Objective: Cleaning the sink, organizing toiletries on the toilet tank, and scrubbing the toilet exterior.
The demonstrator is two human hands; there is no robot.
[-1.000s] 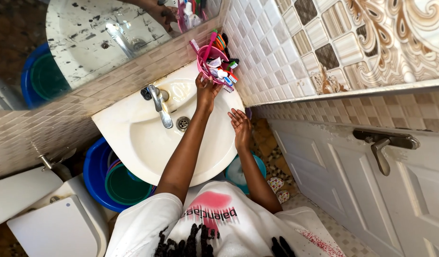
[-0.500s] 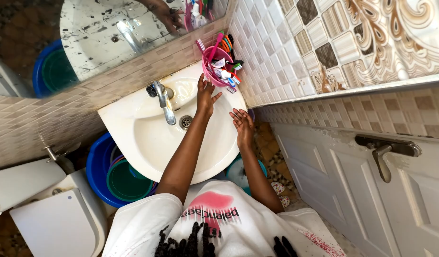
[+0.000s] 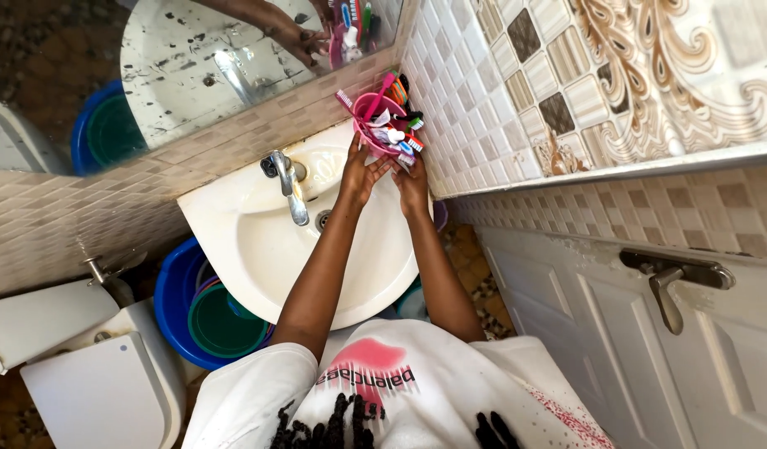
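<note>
While both arms stretch across the basin, the hands meet at the pink toothbrush cup (image 3: 377, 120) on the sink's (image 3: 234, 220) back right corner, against the tiled wall (image 3: 475, 108).

Left to right:
- toilet cistern (image 3: 84, 374), white, lower left
- blue basin (image 3: 174, 303) on the floor with a green bucket (image 3: 221, 324) nested inside it
- chrome tap (image 3: 290, 187), spout towards the drain (image 3: 321, 219)
- left hand (image 3: 360, 173): fingers spread, tips touching the cup's lower side, not closed round it
- cup: tilted, mouth towards the upper left, long axis running up-left to down-right. Holds toothbrushes (image 3: 382, 87), handles fanning out of the mouth, and a toothpaste tube (image 3: 396, 137) lying across
- right hand (image 3: 413, 181): fingers curled up at the cup's right lower edge, touching tube or rim; can't tell whether it has actual hold
- white door (image 3: 649, 333) with metal lever handle (image 3: 674, 278), far right
</note>
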